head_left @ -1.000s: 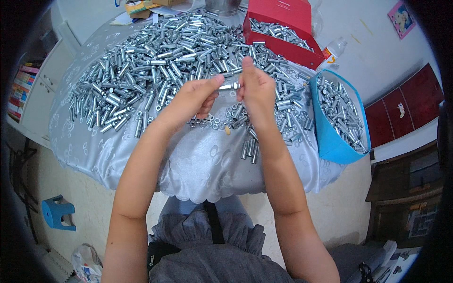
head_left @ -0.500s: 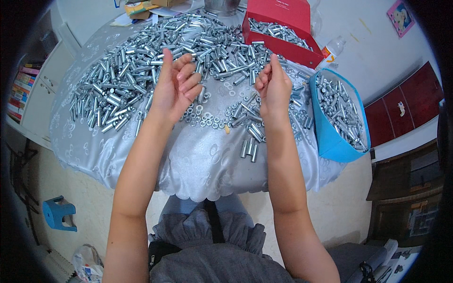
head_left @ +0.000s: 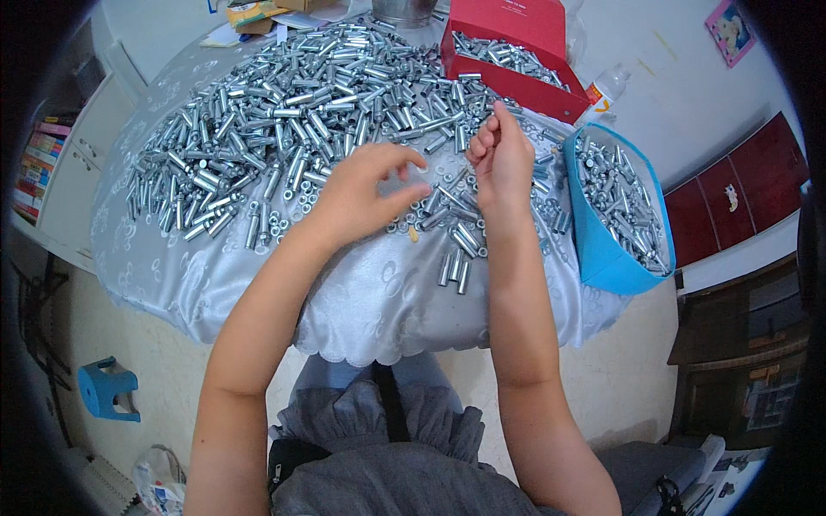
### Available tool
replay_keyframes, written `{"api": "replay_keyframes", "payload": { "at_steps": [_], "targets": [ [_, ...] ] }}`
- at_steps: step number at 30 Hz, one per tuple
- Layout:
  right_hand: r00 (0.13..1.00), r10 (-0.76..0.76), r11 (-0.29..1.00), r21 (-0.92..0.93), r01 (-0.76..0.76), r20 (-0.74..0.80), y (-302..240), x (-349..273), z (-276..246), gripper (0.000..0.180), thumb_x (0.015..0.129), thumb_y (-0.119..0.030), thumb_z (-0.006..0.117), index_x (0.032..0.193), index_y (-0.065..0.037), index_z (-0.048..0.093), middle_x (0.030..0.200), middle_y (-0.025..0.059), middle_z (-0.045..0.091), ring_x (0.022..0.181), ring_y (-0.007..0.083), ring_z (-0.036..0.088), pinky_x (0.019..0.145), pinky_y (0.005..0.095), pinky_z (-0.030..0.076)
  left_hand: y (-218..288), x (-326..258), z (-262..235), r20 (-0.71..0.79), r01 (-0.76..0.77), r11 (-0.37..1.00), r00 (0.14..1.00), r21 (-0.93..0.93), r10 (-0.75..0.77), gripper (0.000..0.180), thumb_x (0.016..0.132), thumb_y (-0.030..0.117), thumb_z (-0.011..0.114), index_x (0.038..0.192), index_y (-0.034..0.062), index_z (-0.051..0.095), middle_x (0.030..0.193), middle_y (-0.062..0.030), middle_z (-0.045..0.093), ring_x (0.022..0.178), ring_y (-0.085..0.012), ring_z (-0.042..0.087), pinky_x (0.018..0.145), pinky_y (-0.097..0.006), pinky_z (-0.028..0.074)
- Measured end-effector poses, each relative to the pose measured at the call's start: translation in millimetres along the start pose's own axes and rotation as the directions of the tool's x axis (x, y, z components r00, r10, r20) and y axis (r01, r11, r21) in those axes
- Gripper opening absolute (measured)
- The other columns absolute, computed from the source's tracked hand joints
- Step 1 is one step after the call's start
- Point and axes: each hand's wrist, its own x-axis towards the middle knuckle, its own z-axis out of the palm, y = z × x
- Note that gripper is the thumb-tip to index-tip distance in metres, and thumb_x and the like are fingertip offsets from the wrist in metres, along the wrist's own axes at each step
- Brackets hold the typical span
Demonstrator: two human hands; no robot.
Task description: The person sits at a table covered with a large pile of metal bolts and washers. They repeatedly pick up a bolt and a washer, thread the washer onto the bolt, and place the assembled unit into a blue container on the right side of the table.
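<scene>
My left hand [head_left: 368, 193] is palm-down over the near middle of the table, its thumb and forefinger apart in a curve. Small silver rings like nuts and washers [head_left: 297, 206] lie around and partly under it. Beyond spreads a big heap of silver metal sleeve anchors [head_left: 258, 120]. To the right, my right hand [head_left: 506, 163] is raised above the table, thumb up and fingers curled in; whatever they may hold is hidden. Beside its wrist lie more loose sleeves [head_left: 454, 268], several of them set apart near the front.
A blue fabric bin [head_left: 613, 258] full of metal pieces stands at the right edge. Behind it are a red box [head_left: 525, 90] with more pieces and a plastic bottle [head_left: 607, 89]. A metal bucket [head_left: 404, 10] stands at the back. A blue stool [head_left: 108, 389] is on the floor at left.
My left hand has turned from thumb-up to palm-down and moved right and nearer, over the small rings, with its fingers parted. My right hand has hardly moved.
</scene>
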Motion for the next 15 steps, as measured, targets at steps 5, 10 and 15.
{"api": "replay_keyframes", "payload": {
  "at_steps": [5, 10, 15],
  "targets": [
    [0.999, 0.025, 0.999, 0.027, -0.026, 0.030, -2, 3, -4, 0.024, 0.087, -0.024, 0.054, 0.068, -0.012, 0.045, 0.052, -0.0027, 0.039, 0.045, 0.0092, 0.037, 0.044, 0.0228, 0.029, -4, -6, 13, 0.213, -0.296, 0.952, 0.938, 0.075, 0.275, 0.028, 0.078, 0.026, 0.062, 0.099, 0.0075, 0.062, 0.109, -0.0101, 0.057, 0.100, -0.0274, 0.050, 0.090, -0.037, 0.036],
    [0.977, 0.053, 0.622, -0.772, 0.130, 0.207, -8, 11, -22, 0.027, 0.076, -0.028, 0.065, 0.067, -0.004, 0.057, 0.058, 0.0030, 0.054, 0.051, 0.0133, 0.050, 0.049, 0.0257, 0.039, -13, -4, 14, 0.267, -0.223, 0.973, 0.943, 0.062, 0.199, 0.021, 0.081, 0.020, 0.058, 0.095, 0.0056, 0.064, 0.106, -0.0104, 0.060, 0.098, -0.0269, 0.052, 0.087, -0.035, 0.040],
    [0.944, 0.221, 0.117, -0.967, 0.225, 0.246, -6, 11, -38, 0.026, 0.064, -0.023, 0.075, 0.071, -0.001, 0.065, 0.058, 0.0025, 0.055, 0.054, 0.0095, 0.048, 0.052, 0.0257, 0.040, -14, -2, 10, 0.221, -0.253, 0.963, 0.948, 0.093, 0.227, 0.014, 0.078, 0.011, 0.059, 0.090, 0.0043, 0.063, 0.095, -0.0092, 0.063, 0.089, -0.0266, 0.055, 0.079, -0.034, 0.044]
  ]
}}
